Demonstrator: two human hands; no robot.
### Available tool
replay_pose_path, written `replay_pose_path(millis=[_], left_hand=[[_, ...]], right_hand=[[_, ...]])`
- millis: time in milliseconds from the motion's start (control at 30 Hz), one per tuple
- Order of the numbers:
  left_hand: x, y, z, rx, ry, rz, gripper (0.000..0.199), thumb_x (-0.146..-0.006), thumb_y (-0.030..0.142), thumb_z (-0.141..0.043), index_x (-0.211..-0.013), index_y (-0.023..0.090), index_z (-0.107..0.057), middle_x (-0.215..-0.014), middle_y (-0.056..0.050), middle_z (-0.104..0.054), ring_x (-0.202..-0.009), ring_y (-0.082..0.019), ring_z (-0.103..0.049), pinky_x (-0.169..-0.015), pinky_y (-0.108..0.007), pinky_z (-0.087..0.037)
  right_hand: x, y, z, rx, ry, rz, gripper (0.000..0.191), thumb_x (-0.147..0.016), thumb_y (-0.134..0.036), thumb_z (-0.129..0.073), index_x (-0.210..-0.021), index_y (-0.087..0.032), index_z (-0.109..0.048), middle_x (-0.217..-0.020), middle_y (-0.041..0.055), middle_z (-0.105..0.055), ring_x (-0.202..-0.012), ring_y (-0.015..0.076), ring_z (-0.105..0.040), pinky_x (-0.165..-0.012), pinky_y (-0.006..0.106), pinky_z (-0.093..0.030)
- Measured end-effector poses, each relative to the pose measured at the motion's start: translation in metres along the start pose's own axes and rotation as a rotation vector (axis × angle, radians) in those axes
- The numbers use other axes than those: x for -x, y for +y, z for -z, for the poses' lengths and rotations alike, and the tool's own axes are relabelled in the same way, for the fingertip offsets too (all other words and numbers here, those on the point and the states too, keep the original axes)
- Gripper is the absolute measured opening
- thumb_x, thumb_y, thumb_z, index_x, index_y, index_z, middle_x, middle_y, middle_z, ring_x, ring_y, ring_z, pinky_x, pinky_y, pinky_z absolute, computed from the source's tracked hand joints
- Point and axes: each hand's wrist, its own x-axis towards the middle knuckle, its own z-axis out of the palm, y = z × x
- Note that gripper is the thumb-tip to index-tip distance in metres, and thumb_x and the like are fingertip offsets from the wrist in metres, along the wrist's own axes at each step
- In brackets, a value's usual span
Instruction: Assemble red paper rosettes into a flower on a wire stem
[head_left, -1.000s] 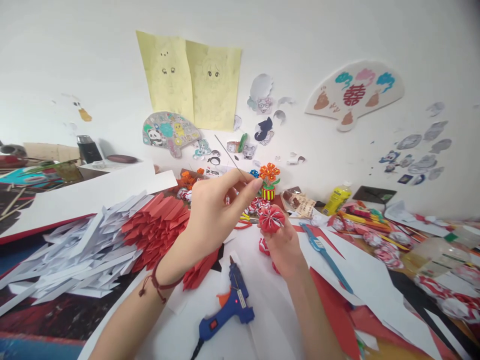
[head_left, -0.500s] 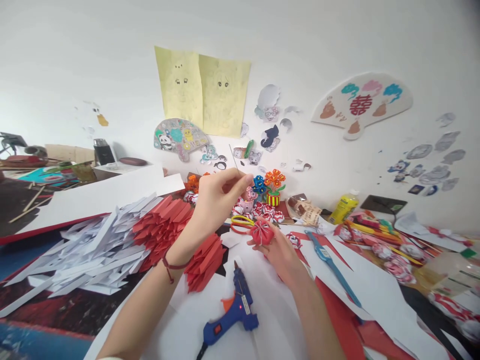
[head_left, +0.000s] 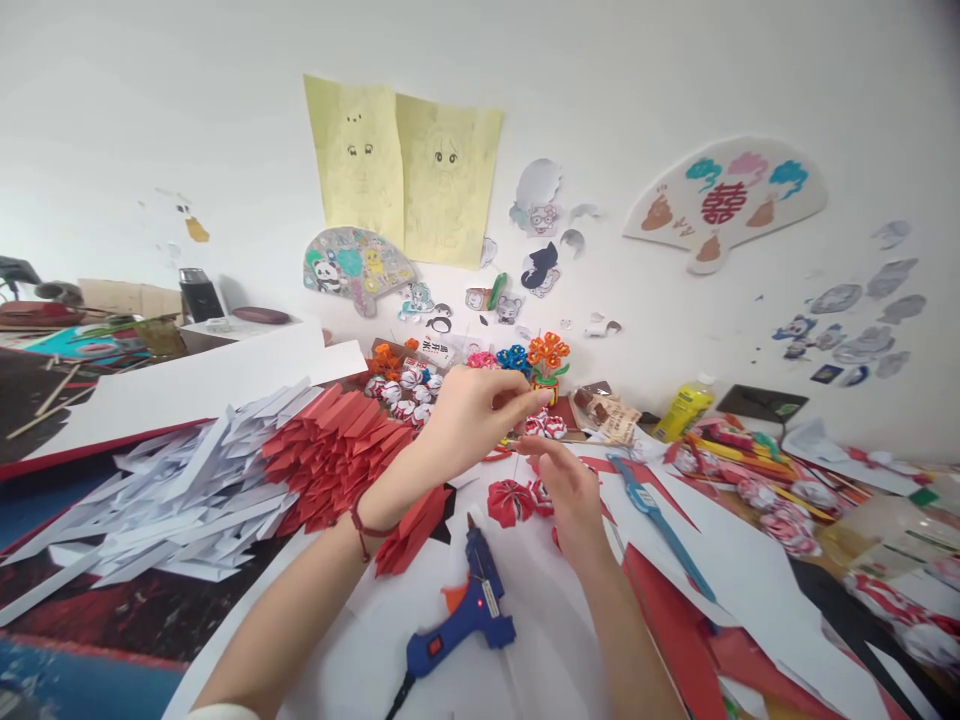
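My left hand (head_left: 476,410) is raised in front of the flowers, thumb and fingers pinched; what it holds is too small to make out. Just to its lower right is my right hand (head_left: 566,485), fingers bent together and fingertips close to the left hand, around something thin I cannot make out. A red folded-paper flower (head_left: 510,502) rests on the white paper below both hands, beside another red and white one (head_left: 541,497). Nearer to me lies a blue glue gun (head_left: 469,605), its nozzle pointing away.
White folded strips (head_left: 187,500) and red folded strips (head_left: 330,455) are heaped at the left. A blue cutter (head_left: 660,525) lies on paper at the right, near a yellow bottle (head_left: 686,407). Paper flowers (head_left: 409,390) and an orange-flowered pot (head_left: 547,365) stand by the wall.
The red flower has left my right hand and now rests on the paper. My left hand has moved right and down, and my right hand's fingers have come up close to it.
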Motion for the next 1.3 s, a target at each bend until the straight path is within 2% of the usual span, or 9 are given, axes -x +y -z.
replay_pose_path(millis=[133, 367, 633, 867, 1000, 1133, 1300], left_hand=[[0.002, 0.003, -0.007, -0.023, 0.006, -0.012, 0.042, -0.091, 0.036, -0.061, -0.056, 0.014, -0.06, -0.048, 0.004, -0.052, -0.048, -0.005, -0.039, -0.05, -0.02, -0.03], [0.005, -0.001, -0.019, 0.001, 0.017, -0.012, 0.039, -0.091, 0.038, -0.061, -0.061, 0.014, -0.066, -0.05, 0.003, -0.058, -0.047, -0.005, -0.042, -0.05, -0.02, -0.031], [0.004, -0.002, -0.022, -0.015, 0.016, -0.058, 0.031, -0.089, 0.036, -0.065, -0.067, 0.014, -0.068, -0.055, 0.003, -0.062, -0.05, -0.005, -0.045, -0.052, -0.019, -0.034], [0.004, 0.003, -0.018, 0.003, 0.058, -0.099, 0.024, -0.09, 0.03, -0.064, -0.071, 0.015, -0.068, -0.057, 0.003, -0.061, -0.051, -0.005, -0.046, -0.053, -0.019, -0.036], [0.003, 0.0, -0.017, 0.145, 0.022, -0.073, 0.023, -0.089, 0.033, -0.064, -0.076, 0.015, -0.069, -0.063, 0.001, -0.066, -0.055, -0.007, -0.053, -0.055, -0.019, -0.041], [0.001, -0.004, -0.014, 0.263, 0.003, -0.043, 0.022, -0.087, 0.035, -0.066, -0.079, 0.015, -0.07, -0.067, -0.001, -0.067, -0.057, -0.008, -0.055, -0.055, -0.02, -0.044], [-0.001, -0.007, -0.01, 0.348, -0.031, -0.049, 0.02, -0.086, 0.035, -0.069, -0.083, 0.016, -0.074, -0.078, -0.004, -0.072, -0.065, -0.009, -0.059, -0.06, -0.02, -0.048]], right_hand=[[0.002, -0.002, 0.0, 0.033, 0.062, 0.049, 0.021, -0.088, -0.043, -0.066, -0.098, -0.026, -0.073, -0.098, 0.0038, -0.074, -0.096, 0.0204, -0.065, -0.089, 0.034, -0.049], [0.005, -0.003, -0.002, 0.132, 0.1, 0.155, 0.008, -0.084, -0.032, -0.072, -0.084, -0.024, -0.074, -0.083, 0.0017, -0.074, -0.08, 0.0186, -0.065, -0.08, 0.033, -0.048], [0.006, -0.005, 0.002, 0.154, 0.102, 0.151, 0.01, -0.088, -0.03, -0.068, -0.083, -0.022, -0.074, -0.075, 0.0013, -0.071, -0.075, 0.0186, -0.064, -0.074, 0.031, -0.047], [0.006, -0.006, 0.003, 0.137, 0.046, 0.186, 0.015, -0.089, -0.029, -0.064, -0.079, -0.02, -0.072, -0.067, 0.001, -0.066, -0.07, 0.0186, -0.06, -0.07, 0.032, -0.044], [0.006, -0.006, 0.005, 0.085, 0.013, 0.185, 0.018, -0.089, -0.031, -0.064, -0.075, -0.02, -0.069, -0.068, 0.0021, -0.064, -0.069, 0.0194, -0.058, -0.07, 0.034, -0.043], [0.005, -0.004, 0.007, 0.01, -0.096, 0.132, 0.023, -0.09, -0.035, -0.063, -0.073, -0.02, -0.067, -0.065, 0.0029, -0.061, -0.069, 0.0204, -0.057, -0.065, 0.034, -0.043], [0.006, 0.001, 0.008, -0.11, -0.203, 0.098, 0.025, -0.089, -0.039, -0.065, -0.073, -0.02, -0.067, -0.063, 0.0017, -0.059, -0.061, 0.0174, -0.054, -0.061, 0.033, -0.041]])
